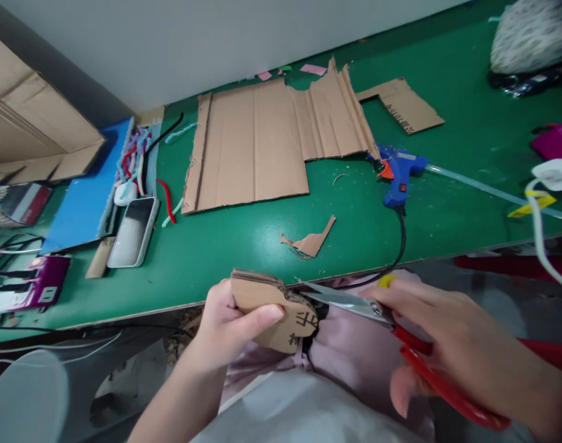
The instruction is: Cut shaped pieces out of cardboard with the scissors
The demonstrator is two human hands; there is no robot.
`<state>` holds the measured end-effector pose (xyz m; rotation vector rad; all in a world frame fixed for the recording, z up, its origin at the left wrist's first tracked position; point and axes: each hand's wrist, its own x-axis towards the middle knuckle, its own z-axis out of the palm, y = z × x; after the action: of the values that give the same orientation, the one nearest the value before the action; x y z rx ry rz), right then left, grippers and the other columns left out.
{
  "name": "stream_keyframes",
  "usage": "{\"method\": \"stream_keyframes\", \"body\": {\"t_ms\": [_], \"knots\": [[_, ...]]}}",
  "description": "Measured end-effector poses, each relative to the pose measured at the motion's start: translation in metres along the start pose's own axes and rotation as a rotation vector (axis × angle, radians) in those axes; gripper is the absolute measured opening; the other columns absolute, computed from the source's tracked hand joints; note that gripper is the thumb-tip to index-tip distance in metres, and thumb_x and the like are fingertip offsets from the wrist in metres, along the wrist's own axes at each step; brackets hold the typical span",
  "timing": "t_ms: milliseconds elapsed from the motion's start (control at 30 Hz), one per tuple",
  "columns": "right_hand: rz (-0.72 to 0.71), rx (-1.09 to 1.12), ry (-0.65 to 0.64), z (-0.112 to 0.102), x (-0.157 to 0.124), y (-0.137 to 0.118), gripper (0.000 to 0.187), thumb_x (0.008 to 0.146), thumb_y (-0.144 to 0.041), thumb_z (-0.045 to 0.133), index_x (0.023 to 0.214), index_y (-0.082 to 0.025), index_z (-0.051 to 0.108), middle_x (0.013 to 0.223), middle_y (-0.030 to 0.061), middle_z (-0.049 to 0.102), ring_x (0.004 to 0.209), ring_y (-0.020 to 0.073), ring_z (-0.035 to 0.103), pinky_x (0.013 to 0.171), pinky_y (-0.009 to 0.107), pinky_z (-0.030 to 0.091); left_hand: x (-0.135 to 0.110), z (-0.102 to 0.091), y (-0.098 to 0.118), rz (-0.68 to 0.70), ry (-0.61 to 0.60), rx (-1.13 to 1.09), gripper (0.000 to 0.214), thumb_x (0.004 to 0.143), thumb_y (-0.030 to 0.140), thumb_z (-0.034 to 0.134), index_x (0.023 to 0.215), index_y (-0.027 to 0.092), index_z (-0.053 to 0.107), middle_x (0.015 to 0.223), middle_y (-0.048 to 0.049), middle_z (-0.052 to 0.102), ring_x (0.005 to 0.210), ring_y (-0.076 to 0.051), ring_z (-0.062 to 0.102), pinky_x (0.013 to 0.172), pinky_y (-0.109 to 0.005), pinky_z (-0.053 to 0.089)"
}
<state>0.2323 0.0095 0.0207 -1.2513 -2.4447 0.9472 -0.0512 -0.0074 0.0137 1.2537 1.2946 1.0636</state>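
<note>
My left hand (235, 329) grips a stack of cut cardboard pieces (276, 317), thumb on top, just past the table's front edge. Dark printed characters show on the stack's upper face, and its right end is rounded. In my right hand (438, 332) is a pair of scissors (355, 303) with red handles. Their blades point left, by the upper right edge of the stack; whether they touch it I cannot tell. Beyond my hands a curved cardboard scrap (311, 243) lies on the green table (244, 240).
A large cardboard sheet (248, 147) lies farther back, beside an angled cardboard offcut (410, 104). A blue glue gun (398, 175) with its cord is at the right. At the left are a phone (132, 234), pipe cleaners (133, 157), a blue board (91, 191) and a cardboard box (36, 117).
</note>
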Motion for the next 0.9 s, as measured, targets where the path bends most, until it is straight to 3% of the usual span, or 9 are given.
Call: {"method": "stream_keyframes", "body": {"t_ms": [200, 500, 733, 900], "knots": [[-0.077, -0.08, 0.077, 0.005, 0.0, 0.002, 0.07, 0.06, -0.064, 0.071, 0.114, -0.021, 0.06, 0.102, 0.009, 0.069, 0.086, 0.0289, 0.069, 0.069, 0.039, 0.057, 0.002, 0.002, 0.004, -0.003, -0.032, -0.006, 0.013, 0.072, 0.03, 0.072, 0.071, 0.017, 0.072, 0.062, -0.0035, 0.07, 0.052, -0.016, 0.064, 0.045, -0.021, 0.051], [-0.139, -0.119, 0.058, -0.006, 0.006, -0.003, 0.062, 0.064, -0.062, 0.07, 0.106, -0.017, 0.063, 0.09, 0.0062, 0.072, 0.077, 0.0249, 0.07, 0.059, 0.035, 0.058, 0.001, 0.003, 0.006, -0.079, -0.011, 0.01, 0.017, 0.07, 0.033, 0.074, 0.071, 0.016, 0.072, 0.062, -0.0043, 0.07, 0.052, -0.018, 0.064, 0.044, -0.024, 0.052], [-0.175, -0.162, 0.074, -0.002, 0.002, -0.002, 0.048, 0.07, -0.051, 0.07, 0.103, -0.017, 0.061, 0.091, 0.008, 0.073, 0.076, 0.0249, 0.071, 0.057, 0.032, 0.054, 0.003, 0.003, 0.004, -0.13, -0.027, -0.027, 0.018, 0.069, 0.033, 0.074, 0.074, 0.016, 0.072, 0.066, -0.005, 0.071, 0.055, -0.017, 0.065, 0.048, -0.023, 0.053], [-0.123, -0.13, 0.096, -0.001, -0.001, 0.005, 0.045, 0.074, -0.052, 0.066, 0.104, -0.018, 0.059, 0.081, 0.0053, 0.071, 0.062, 0.0219, 0.067, 0.051, 0.03, 0.05, 0.004, 0.004, 0.002, -0.186, -0.03, -0.092, 0.016, 0.07, 0.029, 0.074, 0.08, 0.017, 0.071, 0.071, -0.0042, 0.072, 0.058, -0.016, 0.065, 0.049, -0.022, 0.053]]}}
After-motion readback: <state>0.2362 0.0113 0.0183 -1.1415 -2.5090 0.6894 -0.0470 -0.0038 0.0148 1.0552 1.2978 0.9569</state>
